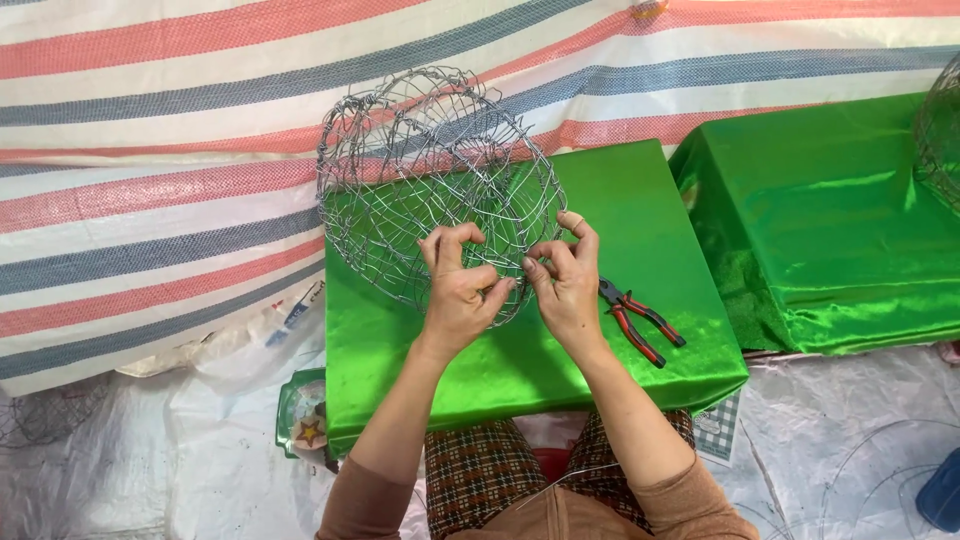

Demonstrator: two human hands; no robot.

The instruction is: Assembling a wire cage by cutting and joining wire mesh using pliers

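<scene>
Hands are meeting at the near rim of a round wire basket frame [440, 170], and both are closing on its strands. Her left hand [458, 290] is curling around the lower edge, thumb and fingers pinching a wire so that the frame is staying propped up on its side instead of rolling flat. Her right hand [568, 280] is working just beside it, fingertips bunched tightly on a thin strand at the same spot, seemingly twisting or tucking it; exactly which wire it is gripping is too fine to tell. Holding the two hands this close is keeping the springy mesh steady where the fingers are bending it.

Beneath, the frame is resting on a worktop [640, 210] wrapped in shiny green cloth, with its open mouth tilting towards the person. Red-handled pliers [640, 320] are lying just to the right of the right hand, near but not touching, within easy reach. A second green-covered block [830, 230] is sitting further right, bearing part of another wire frame [940, 130] at the picture's edge. Behind everything, a striped red, blue and white tarp [150, 150] is covering the background, and loose wire [870, 460] is lying on the pale sheet at lower right.
</scene>
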